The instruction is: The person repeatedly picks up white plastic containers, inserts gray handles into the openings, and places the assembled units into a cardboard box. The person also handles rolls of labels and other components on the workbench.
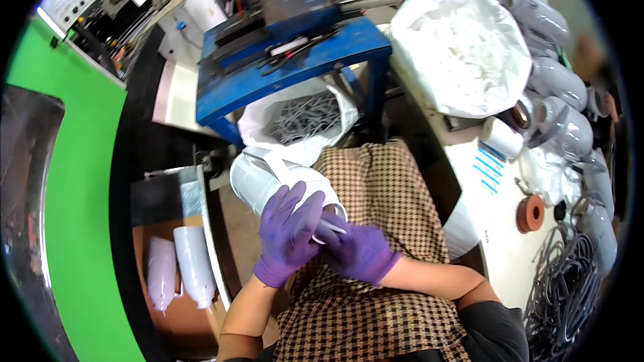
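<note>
A glossy white plastic cylinder (251, 184) with a wide round rim lies tilted in front of my lap. My left hand (288, 234), in a purple glove, lies against its near side with the fingers stretched out. Close beside it, at the cylinder's open end, my right hand (359, 251) is closed, also purple-gloved. A thin pale edge shows at the right fingers; what they grip is mostly hidden. Over my lap spreads a brown-and-black checked apron (382, 194).
A blue workbench (295, 60) with tools stands ahead, a bag of grey strips (308, 121) beneath it. To the right, a white table (503, 228) carries a bag of white pieces (463, 53), an orange-brown roll (530, 214) and grey cable (567, 288). Two white bottle-shaped parts (194, 265) lie in a left-hand box.
</note>
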`<state>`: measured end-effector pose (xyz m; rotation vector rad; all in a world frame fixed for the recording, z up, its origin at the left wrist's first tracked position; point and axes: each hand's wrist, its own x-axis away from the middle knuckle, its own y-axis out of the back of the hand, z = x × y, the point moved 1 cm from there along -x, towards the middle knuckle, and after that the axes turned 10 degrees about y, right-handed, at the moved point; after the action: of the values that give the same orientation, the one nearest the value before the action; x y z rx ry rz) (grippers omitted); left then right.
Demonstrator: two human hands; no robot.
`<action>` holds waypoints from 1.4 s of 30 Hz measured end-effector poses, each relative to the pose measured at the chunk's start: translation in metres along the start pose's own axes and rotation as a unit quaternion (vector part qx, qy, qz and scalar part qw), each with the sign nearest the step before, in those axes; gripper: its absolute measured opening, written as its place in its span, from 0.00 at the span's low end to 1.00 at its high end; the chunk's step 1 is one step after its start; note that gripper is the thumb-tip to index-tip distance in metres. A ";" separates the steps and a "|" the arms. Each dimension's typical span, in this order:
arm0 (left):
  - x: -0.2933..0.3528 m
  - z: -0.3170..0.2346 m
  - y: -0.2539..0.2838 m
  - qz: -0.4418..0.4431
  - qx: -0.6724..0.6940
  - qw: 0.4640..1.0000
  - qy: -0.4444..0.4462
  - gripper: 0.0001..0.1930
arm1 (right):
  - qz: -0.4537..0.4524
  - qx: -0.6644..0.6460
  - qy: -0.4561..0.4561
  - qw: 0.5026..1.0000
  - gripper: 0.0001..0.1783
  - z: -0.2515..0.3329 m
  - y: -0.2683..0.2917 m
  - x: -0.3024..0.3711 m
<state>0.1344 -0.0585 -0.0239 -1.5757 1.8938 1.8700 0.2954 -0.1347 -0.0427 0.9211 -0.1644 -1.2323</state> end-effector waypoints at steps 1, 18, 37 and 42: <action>0.001 0.004 -0.009 0.017 -0.001 0.999 -0.040 0.25 | -0.006 -0.040 -0.003 0.999 0.23 -0.003 -0.008 0.007; -0.077 0.115 0.013 -0.279 0.231 0.917 0.166 0.58 | -0.134 0.473 -0.087 0.866 0.19 -0.184 0.256 -0.032; 0.002 0.033 0.020 0.007 0.043 0.981 0.191 0.38 | -0.092 -0.234 0.128 0.959 0.13 -0.023 0.100 -0.038; -0.004 0.021 0.016 0.009 0.067 0.989 0.131 0.42 | -0.074 -0.113 0.195 0.972 0.10 -0.008 0.030 -0.060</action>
<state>0.1135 -0.0444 -0.0159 -1.8407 2.0913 1.5667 0.3000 -0.0783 -0.0056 0.9678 0.3561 -1.1540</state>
